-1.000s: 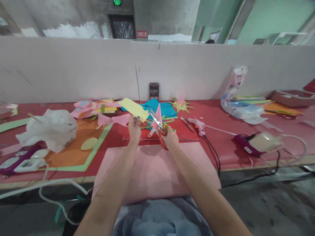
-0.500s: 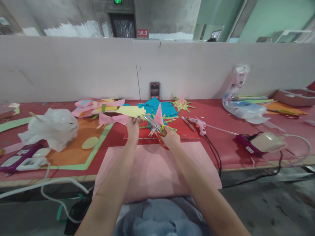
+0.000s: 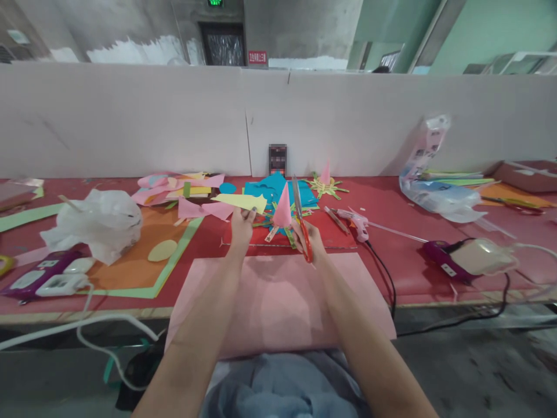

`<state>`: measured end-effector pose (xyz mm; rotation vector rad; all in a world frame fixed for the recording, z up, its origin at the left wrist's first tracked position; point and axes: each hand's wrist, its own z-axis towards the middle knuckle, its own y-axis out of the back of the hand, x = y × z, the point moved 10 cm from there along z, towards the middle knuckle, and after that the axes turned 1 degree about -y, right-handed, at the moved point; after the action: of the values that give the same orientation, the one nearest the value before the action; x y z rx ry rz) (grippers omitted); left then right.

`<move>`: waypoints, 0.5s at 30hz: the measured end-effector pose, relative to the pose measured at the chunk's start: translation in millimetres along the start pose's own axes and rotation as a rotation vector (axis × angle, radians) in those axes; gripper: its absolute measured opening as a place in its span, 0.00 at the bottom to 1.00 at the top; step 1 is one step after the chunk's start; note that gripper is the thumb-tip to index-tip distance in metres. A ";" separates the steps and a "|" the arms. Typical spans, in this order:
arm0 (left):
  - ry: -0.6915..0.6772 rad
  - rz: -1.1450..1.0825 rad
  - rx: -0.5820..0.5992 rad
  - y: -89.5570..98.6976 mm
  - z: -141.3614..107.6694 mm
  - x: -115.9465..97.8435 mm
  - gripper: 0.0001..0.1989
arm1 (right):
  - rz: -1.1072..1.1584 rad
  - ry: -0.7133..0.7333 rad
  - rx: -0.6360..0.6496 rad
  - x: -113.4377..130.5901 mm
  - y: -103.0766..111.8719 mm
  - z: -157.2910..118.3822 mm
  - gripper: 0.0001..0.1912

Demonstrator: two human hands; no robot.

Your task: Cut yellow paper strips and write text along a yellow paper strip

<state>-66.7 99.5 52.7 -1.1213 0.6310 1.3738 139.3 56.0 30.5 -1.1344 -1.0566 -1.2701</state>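
Note:
My left hand (image 3: 242,228) pinches a pale yellow paper piece (image 3: 240,201) with a cut, uneven edge. Scissors (image 3: 303,219) with red handles stand nearly upright in my right hand (image 3: 308,237), blades pointing up and away from the yellow paper. Between the hands rises a pink paper cone (image 3: 283,210) on a base of green and blue strips. Behind it lie blue paper pieces (image 3: 278,188). Red paper (image 3: 335,231) is under my hands, and a large pink sheet (image 3: 278,302) spreads below my forearms.
A pink glue gun (image 3: 358,224) with a black cable lies to the right. Left are a crumpled plastic bag (image 3: 99,223), orange paper (image 3: 130,273) and a purple power strip (image 3: 47,277). A second pink cone (image 3: 325,174) stands at the back.
The scissors have swung from pointing left at the yellow paper to nearly upright, away from it. The yellow paper has shifted slightly right and down. The view has shifted slightly.

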 end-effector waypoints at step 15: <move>-0.047 0.049 -0.005 1.9 12.2 -1.9 0.12 | 0.382 -0.317 0.517 -25.5 -57.2 -23.9 0.32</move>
<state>-71.8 109.2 58.6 -1.0807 0.6253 1.4398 80.6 37.6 3.9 -1.0797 -1.2365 -0.4830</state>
